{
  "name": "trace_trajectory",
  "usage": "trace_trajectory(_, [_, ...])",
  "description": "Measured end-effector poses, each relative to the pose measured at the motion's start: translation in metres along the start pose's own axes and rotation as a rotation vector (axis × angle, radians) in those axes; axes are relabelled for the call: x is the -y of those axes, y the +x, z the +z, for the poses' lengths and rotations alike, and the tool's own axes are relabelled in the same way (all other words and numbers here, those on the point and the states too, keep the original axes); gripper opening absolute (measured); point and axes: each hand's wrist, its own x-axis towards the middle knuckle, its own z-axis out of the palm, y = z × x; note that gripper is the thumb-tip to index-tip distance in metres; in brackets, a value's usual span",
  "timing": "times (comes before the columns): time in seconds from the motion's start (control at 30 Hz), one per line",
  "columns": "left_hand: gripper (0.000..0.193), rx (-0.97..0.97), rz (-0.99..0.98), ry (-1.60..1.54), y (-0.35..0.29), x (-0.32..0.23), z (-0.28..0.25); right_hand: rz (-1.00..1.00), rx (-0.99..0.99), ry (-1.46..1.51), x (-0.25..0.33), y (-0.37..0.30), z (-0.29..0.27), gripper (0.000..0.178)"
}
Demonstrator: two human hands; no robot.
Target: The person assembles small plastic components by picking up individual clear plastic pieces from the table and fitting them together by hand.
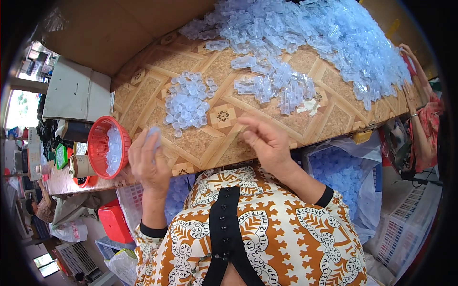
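Note:
My left hand [149, 164] is closed beside the red basket, with a small clear plastic piece [155, 135] showing at its fingertips; the exact kind is blurred. Over the table's front edge, my right hand [271, 145] reaches inward with forefinger and thumb apart and nothing visible between them. A heap of small round translucent caps [185, 101] lies ahead, between the hands and to the left. Several clear plastic tubes [274, 78] lie loosely beyond my right hand, at the foot of a large pile of similar pieces [286, 28].
The red basket [93, 148] at left contains more translucent pieces. A white box [71, 90] stands behind it. Lined bags of clear parts [336, 176] sit below the table edge. At far right, another person's hands [409, 95] touch the big pile.

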Motion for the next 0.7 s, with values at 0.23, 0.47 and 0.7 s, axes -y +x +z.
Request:
trace_trajectory(0.23, [0.032,0.200,-0.093,0.301,-0.044,0.032,-0.014,-0.520,-0.262,-0.877,0.006,0.046,-0.043,0.056])
trace_trajectory(0.47, [0.032,0.219,-0.114,0.361,-0.038,0.025,-0.018,-0.502,-0.027,-1.064,0.008,0.086,-0.061,0.065])
trace_trajectory(0.7, [0.029,0.076,-0.035,0.017,0.001,-0.013,-0.006,-0.559,-0.030,-1.055,0.004,0.081,-0.071,0.063])
